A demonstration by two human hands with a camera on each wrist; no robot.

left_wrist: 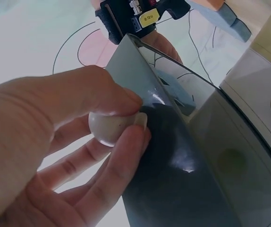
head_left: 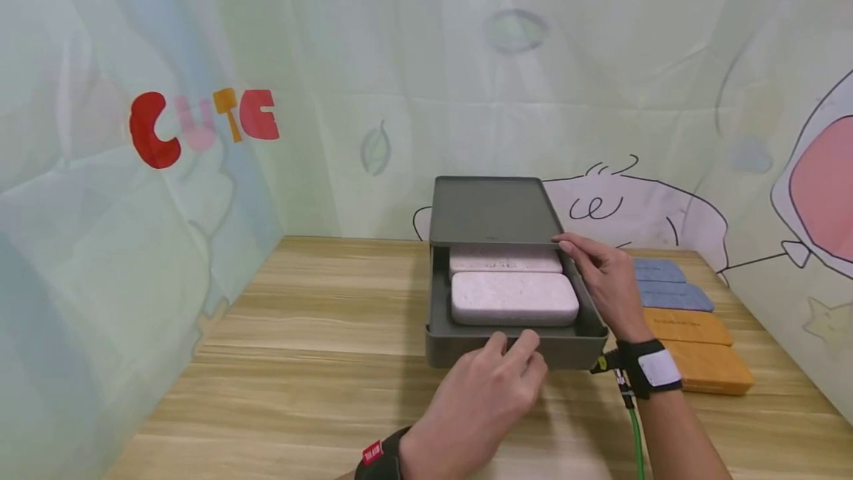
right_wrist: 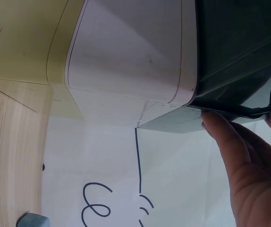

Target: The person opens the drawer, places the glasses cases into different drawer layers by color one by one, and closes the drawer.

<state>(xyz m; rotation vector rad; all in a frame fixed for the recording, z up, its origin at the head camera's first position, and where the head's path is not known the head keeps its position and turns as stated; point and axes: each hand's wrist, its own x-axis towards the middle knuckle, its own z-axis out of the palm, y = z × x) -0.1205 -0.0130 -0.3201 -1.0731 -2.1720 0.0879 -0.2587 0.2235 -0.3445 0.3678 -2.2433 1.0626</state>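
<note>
A grey drawer (head_left: 443, 350) is pulled out from under the grey top panel (head_left: 496, 210) of a small drawer unit. Two pale pinkish rounded blocks lie inside; the front block (head_left: 514, 298) shows whole, while the rear block (head_left: 504, 258) is partly under the panel. My left hand (head_left: 483, 398) is at the drawer front. In the left wrist view, its thumb and fingers pinch a whitish round knob (left_wrist: 106, 128). My right hand (head_left: 603, 280) grips the panel's front right corner; the right wrist view shows its fingers (right_wrist: 230, 146) at the dark edge.
Two blue blocks (head_left: 673, 295) and two orange blocks (head_left: 709, 367) lie in a row on the wooden table (head_left: 320, 332), right of the unit. Below the grey drawer are a pale tier (right_wrist: 126, 52) and a yellow tier (right_wrist: 22, 38). A printed curtain (head_left: 400, 95) hangs behind.
</note>
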